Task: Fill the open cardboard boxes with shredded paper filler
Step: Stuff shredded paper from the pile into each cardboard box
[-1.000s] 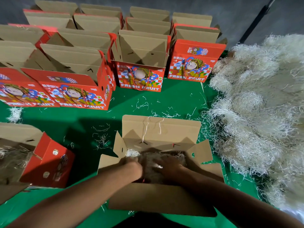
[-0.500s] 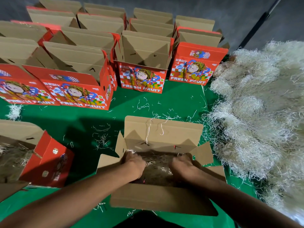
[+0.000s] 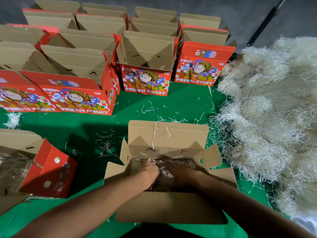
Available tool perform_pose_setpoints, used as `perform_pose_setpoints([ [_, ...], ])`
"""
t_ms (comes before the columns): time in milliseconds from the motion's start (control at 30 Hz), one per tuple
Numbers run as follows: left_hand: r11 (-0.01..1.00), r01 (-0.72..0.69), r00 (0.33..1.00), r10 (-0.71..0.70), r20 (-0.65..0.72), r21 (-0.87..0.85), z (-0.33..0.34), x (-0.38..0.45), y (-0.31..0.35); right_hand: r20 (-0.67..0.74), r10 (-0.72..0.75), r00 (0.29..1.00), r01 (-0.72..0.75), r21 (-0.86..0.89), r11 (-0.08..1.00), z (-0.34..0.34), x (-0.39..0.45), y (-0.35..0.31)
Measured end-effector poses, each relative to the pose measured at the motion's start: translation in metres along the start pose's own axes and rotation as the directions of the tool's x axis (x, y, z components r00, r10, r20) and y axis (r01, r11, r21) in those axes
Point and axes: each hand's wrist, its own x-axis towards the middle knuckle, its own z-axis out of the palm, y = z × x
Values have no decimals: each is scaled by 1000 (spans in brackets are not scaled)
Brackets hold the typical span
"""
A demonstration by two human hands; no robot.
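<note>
Both hands press filler down inside the near box.

The filler [image 3: 163, 170] in the box [image 3: 169, 206] looks light, springy and tangled, best taken in loose handfuls; left hand [image 3: 151, 170] and right hand [image 3: 178, 172] rest on it, finger positions unclear. Right of the box lies the pile [image 3: 267, 117]; beyond, stiff red boxes [image 3: 145, 81] on green cloth [image 3: 180, 103].

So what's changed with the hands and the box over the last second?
Both hands stayed inside the near open box, working the shredded paper down. Half a second ago they were spread toward the box's sides; now the left hand and right hand have come back together at the middle. The box, the big filler pile and the red boxes behind have not moved.
</note>
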Motion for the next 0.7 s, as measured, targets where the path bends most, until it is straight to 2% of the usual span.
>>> perform_pose_setpoints([
  [33,998,-1,999,-3,49,68,-2,-1,-1,-37,19,999,-18,43,999,0,1,4],
  [100,994,1,1000,-2,8,107,0,-3,-5,-87,75,993,-68,78,995,-1,-1,5],
  [167,992,-15,996,26,-88,127,1,-4,-8,-124,127,984,-125,20,992,-4,-3,3],
  [233,971,-154,954,194,-230,182,0,0,-4,-91,146,985,-153,-84,985,-4,-2,-1],
  [267,952,-228,934,273,-231,203,-3,2,-2,-85,145,986,-154,-112,982,-1,-1,-2],
  [333,948,-299,928,315,-199,107,-6,4,-1,-94,164,982,-175,-112,978,2,1,-2],
  [400,970,-241,933,231,-277,-3,-1,8,1,-101,134,986,-140,-58,988,2,0,4],
  [433,960,-281,928,276,-251,17,0,13,1,-105,115,988,-118,-23,993,2,-1,5],
  [467,896,-394,890,428,-157,207,-2,16,1,-106,106,989,-107,-8,994,2,-2,7],
  [500,780,-458,843,533,-70,426,0,21,4,-104,103,989,-104,-4,995,2,-4,7],
  [533,732,-452,865,499,49,510,-2,23,6,-110,98,989,-99,-12,995,3,-4,7],
  [567,785,-386,910,410,60,484,-1,21,8,-120,89,989,-91,-12,996,4,-3,7],
  [633,937,-220,971,236,-29,270,10,28,9,-141,83,987,-83,5,997,8,-2,8],
  [700,984,-156,987,159,-22,89,20,31,9,-167,109,980,-110,5,994,10,-2,8],
])
